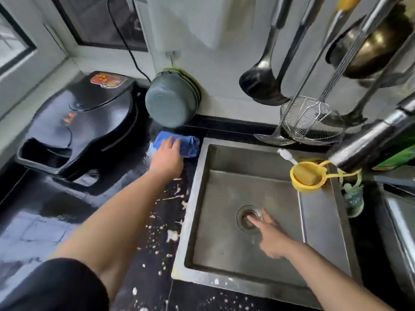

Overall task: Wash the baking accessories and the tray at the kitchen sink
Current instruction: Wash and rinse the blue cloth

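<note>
A black, glossy desk (40,212) carries a steel sink (314,223) set into it. Left of the sink, white splashes (173,234) speckle the wet surface, and a blue cloth (188,144) lies just beyond the sink's far left corner. Farther left of the sink sits a black electric griddle (83,124), with a grey bowl (168,104) propped behind the cloth.

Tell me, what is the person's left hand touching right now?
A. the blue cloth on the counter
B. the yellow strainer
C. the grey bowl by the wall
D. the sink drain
A: the left hand lies with straight fingers on the blue cloth left of the sink, while the right hand reaches toward the drain.
</note>
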Demonstrator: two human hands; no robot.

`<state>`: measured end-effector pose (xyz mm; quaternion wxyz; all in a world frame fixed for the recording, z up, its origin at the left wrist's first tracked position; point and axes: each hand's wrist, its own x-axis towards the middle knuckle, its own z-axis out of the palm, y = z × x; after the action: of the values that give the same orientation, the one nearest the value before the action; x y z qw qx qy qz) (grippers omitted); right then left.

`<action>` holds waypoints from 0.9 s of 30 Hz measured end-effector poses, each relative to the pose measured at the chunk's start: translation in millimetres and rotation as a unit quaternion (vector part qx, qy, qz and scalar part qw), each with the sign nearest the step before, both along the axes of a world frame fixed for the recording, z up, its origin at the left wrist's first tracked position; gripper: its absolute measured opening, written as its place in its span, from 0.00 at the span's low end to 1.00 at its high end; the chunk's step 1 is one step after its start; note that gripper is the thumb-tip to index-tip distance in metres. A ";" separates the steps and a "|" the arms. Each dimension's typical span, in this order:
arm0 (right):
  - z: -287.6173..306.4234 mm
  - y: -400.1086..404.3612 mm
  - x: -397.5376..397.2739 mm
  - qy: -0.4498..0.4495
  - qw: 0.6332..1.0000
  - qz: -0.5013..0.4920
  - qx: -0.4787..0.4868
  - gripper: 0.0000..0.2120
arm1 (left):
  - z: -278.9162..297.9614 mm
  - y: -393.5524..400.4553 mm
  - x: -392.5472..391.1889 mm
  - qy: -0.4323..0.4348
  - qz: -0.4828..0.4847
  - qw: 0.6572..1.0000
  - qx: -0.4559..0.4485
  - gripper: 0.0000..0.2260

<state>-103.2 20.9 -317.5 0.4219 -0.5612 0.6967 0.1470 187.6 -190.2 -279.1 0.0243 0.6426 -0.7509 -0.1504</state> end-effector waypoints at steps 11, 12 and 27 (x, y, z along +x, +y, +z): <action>54.9 32.5 -2.3 -0.083 0.969 -0.217 -0.084 0.20 | 39.9 11.3 -4.9 0.260 0.192 0.941 -0.104 0.08; 68.2 38.3 -1.4 -0.111 0.957 -0.252 -0.092 0.18 | 57.2 28.4 -5.7 0.325 0.201 0.920 -0.087 0.08; 154.9 134.2 -3.4 -0.626 0.579 -0.511 0.109 0.17 | 172.1 303.7 -106.4 0.688 0.222 0.553 0.413 0.15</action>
<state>-106.6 155.0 -162.7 0.8166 -0.0148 0.4098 -0.4062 81.2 113.4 -107.0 0.2984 0.4289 -0.1936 -0.8304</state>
